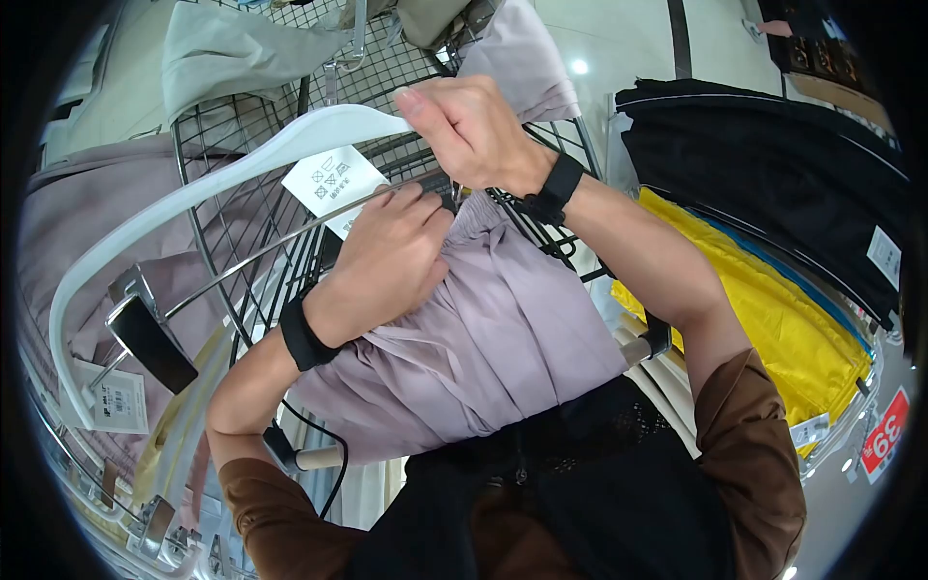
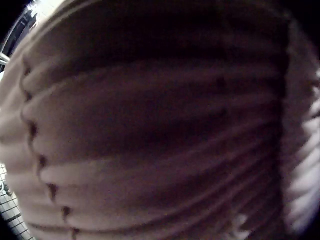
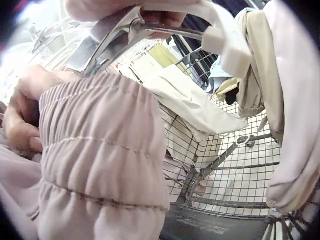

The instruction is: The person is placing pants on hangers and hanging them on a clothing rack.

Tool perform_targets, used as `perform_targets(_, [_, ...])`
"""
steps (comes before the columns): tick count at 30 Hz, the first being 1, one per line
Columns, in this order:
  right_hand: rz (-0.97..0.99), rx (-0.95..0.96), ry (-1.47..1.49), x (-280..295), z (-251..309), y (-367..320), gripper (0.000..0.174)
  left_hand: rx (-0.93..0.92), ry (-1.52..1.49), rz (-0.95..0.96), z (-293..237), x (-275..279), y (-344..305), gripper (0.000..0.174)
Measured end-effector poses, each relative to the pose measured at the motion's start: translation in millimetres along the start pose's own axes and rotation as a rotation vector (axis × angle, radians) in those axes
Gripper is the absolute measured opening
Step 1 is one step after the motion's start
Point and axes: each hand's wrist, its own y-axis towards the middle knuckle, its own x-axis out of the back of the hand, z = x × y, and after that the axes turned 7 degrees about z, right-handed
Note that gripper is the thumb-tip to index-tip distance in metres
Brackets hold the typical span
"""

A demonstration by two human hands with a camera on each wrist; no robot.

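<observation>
Lilac trousers [image 1: 522,309] with a gathered elastic waistband [image 3: 105,145] lie against the person's front. The left hand [image 1: 391,251] grips them at the waistband; in the right wrist view the left hand [image 3: 35,105] shows its thumb on the cloth. The right hand [image 1: 474,130] holds one end of a white hanger [image 1: 232,164], above the waistband. A metal clip [image 3: 90,56] meets the waistband's top edge; whether it is closed on it cannot be told. The hanger's other clip [image 1: 150,338] hangs at the left, holding nothing. Gathered fabric [image 2: 150,110] fills the left wrist view.
A black wire cart [image 1: 217,232] stands in front, with pale garments [image 1: 232,58] over its far edge. Racks flank it: lilac clothes [image 1: 106,213] on the left, black [image 1: 754,164] and yellow garments [image 1: 773,338] on the right. A care label [image 1: 333,184] hangs by the hanger.
</observation>
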Motion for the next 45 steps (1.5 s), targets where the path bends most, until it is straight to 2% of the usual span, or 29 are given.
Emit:
perform_targets(4, [0.032,-0.049,-0.023,-3,4,-1,0.053,0.001,0.083,-0.034,-4,-8,0,0.029])
perform_targets(8, [0.038,-0.033,0.013,-7,8,-2,0.055,0.032,-0.010,0.007,2,-12,-3,0.030])
perform_targets(10, [0.049,-0.027,0.012,-7,8,-3,0.057,0.096,-0.265,0.034,6,-11,-1,0.026])
perform_targets(11, [0.078,-0.021,0.003,-6,7,-4,0.054,0.100,-0.264,0.030,9,-9,1,0.026])
perform_targets(13, [0.107,-0.010,-0.005,-5,6,-5,0.051,0.324,-0.586,0.108,12,3,7,0.031])
perform_targets(15, [0.072,-0.024,0.041,-5,6,-5,0.052,0.342,-0.576,0.110,23,-5,4,0.034])
perform_targets(17, [0.019,0.007,0.017,-6,5,-6,0.053,0.306,-0.553,0.013,27,-9,2,0.033])
perform_targets(19, [-0.034,0.037,-0.009,-5,7,-4,0.054,0.292,-0.465,-0.036,20,-7,-3,0.034])
perform_targets(21, [-0.171,0.022,0.041,-6,10,-2,0.053,0.252,-0.269,-0.033,11,-1,-5,0.037])
perform_targets(22, [-0.168,0.024,0.041,-5,11,-1,0.053,0.174,-0.305,0.017,8,5,-4,0.039])
perform_targets(25, [-0.191,0.027,0.053,-6,12,0,0.052,0.152,-0.312,-0.022,8,1,-6,0.035])
perform_targets(34, [-0.096,-0.025,0.010,-10,13,0,0.052,0.264,-0.291,0.188,-2,16,-4,0.032])
perform_targets(35, [-0.103,-0.038,0.005,-9,14,0,0.053,0.266,-0.289,0.185,-1,13,-6,0.032])
perform_targets(37, [-0.109,-0.044,-0.002,-9,15,0,0.053,0.129,-0.283,-0.089,-2,7,-6,0.025])
perform_targets(38, [-0.130,-0.046,0.006,-10,14,-1,0.053,0.131,-0.281,-0.094,0,7,-6,0.025])
perform_targets(40, [-0.147,-0.045,0.014,-10,15,0,0.054,0.271,-0.435,0.034,-2,20,-2,0.037])
perform_targets(43, [-0.178,-0.078,0.038,-11,18,-1,0.054,0.229,-0.434,-0.063,-3,17,-4,0.039])
perform_targets(45, [-0.143,-0.102,0.025,-12,18,0,0.055,0.205,-0.399,-0.054,-1,14,-5,0.038])
